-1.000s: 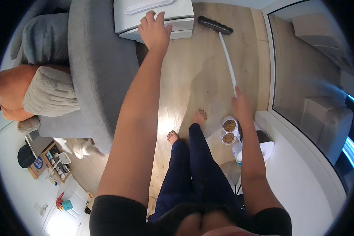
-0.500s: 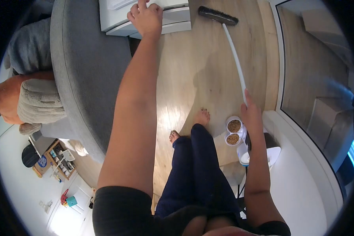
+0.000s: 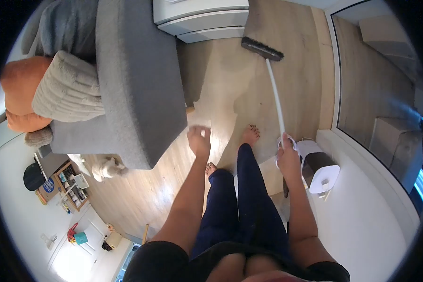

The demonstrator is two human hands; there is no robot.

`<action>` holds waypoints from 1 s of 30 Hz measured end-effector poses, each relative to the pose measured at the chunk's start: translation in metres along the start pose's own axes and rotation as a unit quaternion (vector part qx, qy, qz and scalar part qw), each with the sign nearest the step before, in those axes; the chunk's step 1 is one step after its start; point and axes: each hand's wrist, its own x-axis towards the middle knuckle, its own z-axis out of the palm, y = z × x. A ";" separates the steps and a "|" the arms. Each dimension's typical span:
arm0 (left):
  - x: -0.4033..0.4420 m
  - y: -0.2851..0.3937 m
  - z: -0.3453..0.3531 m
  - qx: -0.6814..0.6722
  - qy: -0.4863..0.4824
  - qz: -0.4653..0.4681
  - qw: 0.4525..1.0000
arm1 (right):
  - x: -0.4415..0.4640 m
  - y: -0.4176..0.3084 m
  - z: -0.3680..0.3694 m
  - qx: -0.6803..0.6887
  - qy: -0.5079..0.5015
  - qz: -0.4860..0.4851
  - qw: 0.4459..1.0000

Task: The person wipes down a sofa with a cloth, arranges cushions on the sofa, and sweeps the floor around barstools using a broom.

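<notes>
White broom stick [image 3: 276, 96], wrapped in your right grip [image 3: 289, 157].
Left grip [image 3: 199, 140] half open, empty; pulling back could bump the nearby box [image 3: 317, 168].

The far grip end of the white-handled broom with a dark bristle head [image 3: 276, 96] is covered by the right hand [image 3: 288, 155]. Beneath that hand, most of a round white bowl [image 3: 293, 141] is hidden, its contents included. The left hand [image 3: 199, 140] is softened by blur and its palm is turned from view; part of the bare left foot [image 3: 210, 167] is covered by the forearm. The white drawer unit [image 3: 207, 21] is cut off by the top edge. A pale furry shape [image 3: 107, 169], perhaps a pet, is partly hidden by the grey fabric sofa [image 3: 141, 84]. Objects in the brown wooden shelf [image 3: 83, 206] are too small to be identified.
</notes>
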 end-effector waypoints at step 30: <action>-0.201 -0.184 -0.125 -0.178 -0.204 -0.035 0.962 | -0.183 0.011 0.213 -0.167 -0.065 -0.075 0.981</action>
